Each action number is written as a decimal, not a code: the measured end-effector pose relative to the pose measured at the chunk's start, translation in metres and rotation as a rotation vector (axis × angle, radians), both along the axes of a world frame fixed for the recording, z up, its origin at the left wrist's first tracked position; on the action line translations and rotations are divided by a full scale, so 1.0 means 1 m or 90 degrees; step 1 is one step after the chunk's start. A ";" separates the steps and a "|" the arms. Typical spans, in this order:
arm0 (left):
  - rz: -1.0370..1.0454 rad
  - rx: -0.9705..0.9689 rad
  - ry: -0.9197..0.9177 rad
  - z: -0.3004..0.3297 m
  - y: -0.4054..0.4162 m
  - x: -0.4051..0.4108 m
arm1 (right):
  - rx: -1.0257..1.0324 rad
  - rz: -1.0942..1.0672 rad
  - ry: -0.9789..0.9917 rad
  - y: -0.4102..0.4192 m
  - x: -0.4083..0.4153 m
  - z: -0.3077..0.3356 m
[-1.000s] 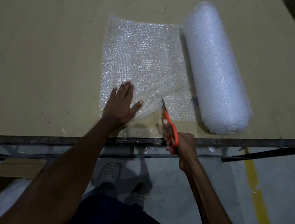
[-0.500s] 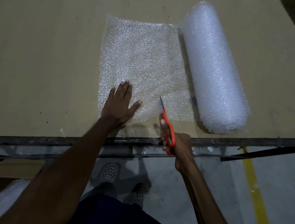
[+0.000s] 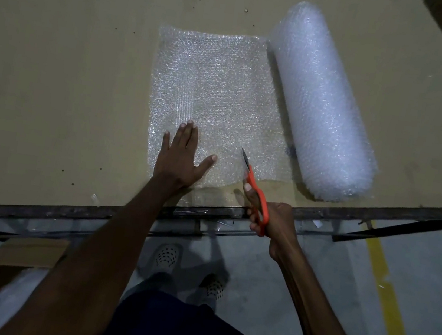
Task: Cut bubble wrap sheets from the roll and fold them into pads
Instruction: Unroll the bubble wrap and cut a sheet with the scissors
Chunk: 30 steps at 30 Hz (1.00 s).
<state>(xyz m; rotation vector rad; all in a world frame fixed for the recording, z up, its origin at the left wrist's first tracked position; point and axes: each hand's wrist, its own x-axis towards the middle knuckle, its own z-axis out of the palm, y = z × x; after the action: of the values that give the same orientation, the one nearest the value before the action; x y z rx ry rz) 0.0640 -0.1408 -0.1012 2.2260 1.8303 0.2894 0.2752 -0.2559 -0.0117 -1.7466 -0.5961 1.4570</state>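
Note:
A thick roll of bubble wrap point(image 3: 320, 96) lies on the brown table, running from far to near on the right. An unrolled sheet point(image 3: 214, 87) spreads flat to its left. My left hand point(image 3: 183, 156) presses flat on the sheet's near left corner, fingers straight and spread. My right hand point(image 3: 269, 216) grips orange-handled scissors point(image 3: 254, 186) at the table's near edge. Their blades point away from me and lie on the sheet's near edge, between my left hand and the roll.
The table point(image 3: 57, 73) has a dark metal front edge point(image 3: 66, 211). Below it are the grey floor, my shoes point(image 3: 167, 256), a cardboard box point(image 3: 28, 254) at the lower left and a yellow floor line point(image 3: 393, 305) on the right.
The scissors have crept slightly forward into the sheet's near edge. My left hand stays pressed on the sheet in the same spot.

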 end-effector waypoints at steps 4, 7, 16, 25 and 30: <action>-0.011 -0.013 0.023 0.004 0.006 -0.002 | -0.009 0.005 -0.001 0.001 0.001 0.003; -0.043 0.051 0.034 0.016 0.017 -0.005 | -0.010 0.006 0.012 0.000 0.002 0.005; -0.058 -0.008 0.041 0.003 0.051 -0.020 | -0.008 0.022 -0.002 -0.002 0.003 0.000; -0.055 -0.005 0.033 0.004 0.050 -0.021 | -0.007 0.021 0.007 0.004 -0.002 0.004; -0.052 -0.010 0.023 0.002 0.050 -0.020 | -0.007 0.028 0.017 -0.006 0.003 0.005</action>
<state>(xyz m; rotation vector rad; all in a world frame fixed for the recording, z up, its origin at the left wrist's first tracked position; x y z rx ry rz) 0.0439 -0.0909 -0.0994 2.3024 1.7481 0.2203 0.2784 -0.2618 -0.0068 -1.7295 -0.6159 1.5143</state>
